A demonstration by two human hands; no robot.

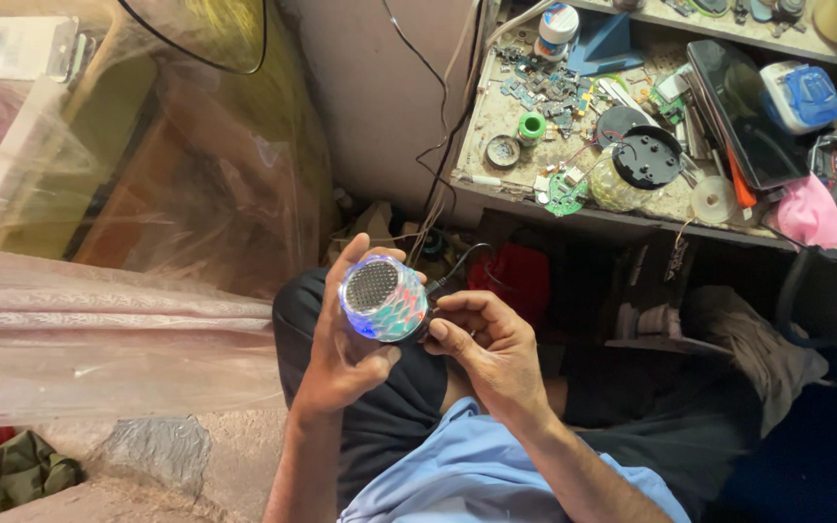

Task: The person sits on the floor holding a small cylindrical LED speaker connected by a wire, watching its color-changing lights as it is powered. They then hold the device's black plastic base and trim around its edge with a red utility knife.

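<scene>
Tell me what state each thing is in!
Small round speaker: lit up, held in left hand.
Black cable: at the speaker's side, right hand pinching there.
Other speaker on the workbench: opened up, unlit.
Tablet: screen dark.

Two hands: the left hand (341, 334) and the right hand (486, 341). Between their fingers sits one lit speaker (384, 299), with one black cable (457, 261) leaving it just past the right fingertips. Well beyond the fingers, on the one bench (496, 126), lie one dismantled speaker (632, 169), one green tape roll (532, 127), one tablet (743, 111), one pink cloth (811, 213) and one round green circuit board (564, 194). Small loose parts there are too many and too small to count.
</scene>
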